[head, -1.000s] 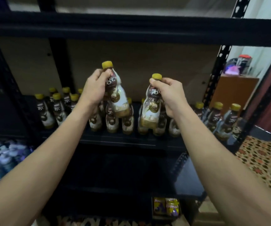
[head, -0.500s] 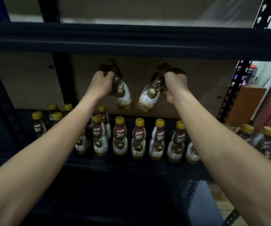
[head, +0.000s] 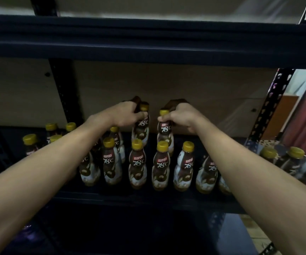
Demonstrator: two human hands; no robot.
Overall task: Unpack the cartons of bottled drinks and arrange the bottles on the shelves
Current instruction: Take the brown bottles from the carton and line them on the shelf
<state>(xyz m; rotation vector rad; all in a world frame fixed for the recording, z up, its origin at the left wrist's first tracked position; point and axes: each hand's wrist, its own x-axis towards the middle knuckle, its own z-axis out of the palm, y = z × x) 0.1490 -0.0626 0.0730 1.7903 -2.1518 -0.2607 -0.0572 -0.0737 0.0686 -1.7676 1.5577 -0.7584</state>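
Note:
My left hand [head: 124, 115] grips the neck of a brown-and-white coffee bottle [head: 141, 132] with a yellow cap, held upright at the back of the dark shelf [head: 148, 198]. My right hand [head: 182, 116] pinches the neck of a second such bottle [head: 165, 137] just to its right. Whether their bases touch the shelf is hidden by the front row of several like bottles [head: 138, 164].
More bottles stand at the far left [head: 29, 144] and on the right [head: 294, 162]. The black beam of the shelf above [head: 148, 41] runs overhead. Perforated uprights stand at the left [head: 62, 89] and right [head: 272, 102]. A patterned floor shows at the lower right.
Both hands have moved down and further back with their bottles, from tilted in mid-air to upright behind the front row. The view has come closer to the shelf.

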